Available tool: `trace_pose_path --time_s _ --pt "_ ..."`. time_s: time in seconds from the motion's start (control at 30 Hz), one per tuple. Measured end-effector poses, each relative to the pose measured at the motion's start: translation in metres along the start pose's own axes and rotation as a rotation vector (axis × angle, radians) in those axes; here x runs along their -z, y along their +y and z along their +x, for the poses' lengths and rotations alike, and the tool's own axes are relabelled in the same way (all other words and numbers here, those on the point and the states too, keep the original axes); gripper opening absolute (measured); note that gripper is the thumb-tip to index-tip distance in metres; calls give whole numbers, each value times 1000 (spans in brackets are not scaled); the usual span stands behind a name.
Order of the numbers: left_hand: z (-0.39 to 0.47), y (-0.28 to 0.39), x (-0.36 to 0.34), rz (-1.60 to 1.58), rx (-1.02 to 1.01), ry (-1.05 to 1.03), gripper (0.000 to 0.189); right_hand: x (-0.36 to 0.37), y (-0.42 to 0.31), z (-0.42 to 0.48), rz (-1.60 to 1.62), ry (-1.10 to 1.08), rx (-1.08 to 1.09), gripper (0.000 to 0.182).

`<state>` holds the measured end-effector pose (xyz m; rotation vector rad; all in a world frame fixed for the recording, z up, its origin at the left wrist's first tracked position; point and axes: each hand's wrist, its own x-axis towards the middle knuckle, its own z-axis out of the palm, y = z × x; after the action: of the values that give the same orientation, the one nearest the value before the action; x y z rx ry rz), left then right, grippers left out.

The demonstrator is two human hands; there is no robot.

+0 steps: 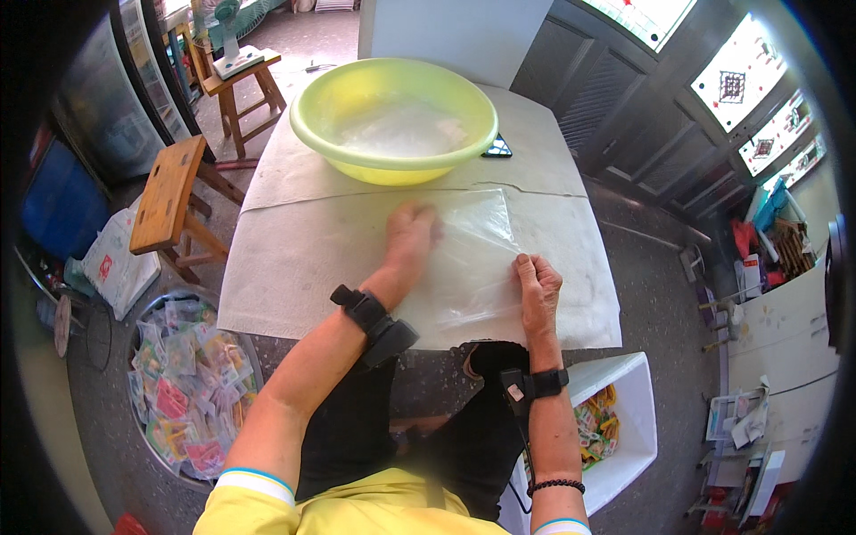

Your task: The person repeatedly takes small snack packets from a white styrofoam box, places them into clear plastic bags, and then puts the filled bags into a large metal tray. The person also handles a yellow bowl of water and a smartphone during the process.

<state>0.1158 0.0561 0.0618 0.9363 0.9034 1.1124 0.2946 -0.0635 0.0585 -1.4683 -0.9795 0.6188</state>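
Observation:
Over the cloth-covered table, a clear plastic bag (476, 267) is stretched out between my hands. My right hand (539, 284) pinches its right edge between thumb and fingers. Blurred by motion, my left hand (409, 234) is at the bag's left side with curled fingers; whether it grips the film cannot be made out. Beyond the hands stands a yellow-green plastic basin (394, 170), holding a pile of clear plastic film or bags (401, 130).
A phone (497, 147) lies beside the basin. On the floor at left, a round metal basin (253, 354) holds several filled small bags (190, 388). At lower right stands a white box (632, 428) with colourful packets (597, 428). Wooden stools (167, 194) stand left of the table.

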Motion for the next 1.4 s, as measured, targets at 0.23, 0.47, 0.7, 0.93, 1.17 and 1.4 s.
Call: trace_pose_path --time_s 0.23,0.47,0.7,0.93,1.17,1.4 --pt "12 -13 9 303 -146 118 22 -2 -8 -1 -101 48 18 24" --pt "7 9 15 374 -125 33 34 1 1 1 -155 66 68 20" --pt "10 26 24 458 68 -262 30 42 -6 5 -101 -250 -61 15" --pt "-1 22 13 483 13 -450 29 32 -15 4 -161 -340 -6 17" --pt "8 14 16 468 -179 -300 27 21 -10 10 -336 -141 69 27" --pt "9 10 11 522 -369 -295 20 12 6 18 -332 117 116 34"
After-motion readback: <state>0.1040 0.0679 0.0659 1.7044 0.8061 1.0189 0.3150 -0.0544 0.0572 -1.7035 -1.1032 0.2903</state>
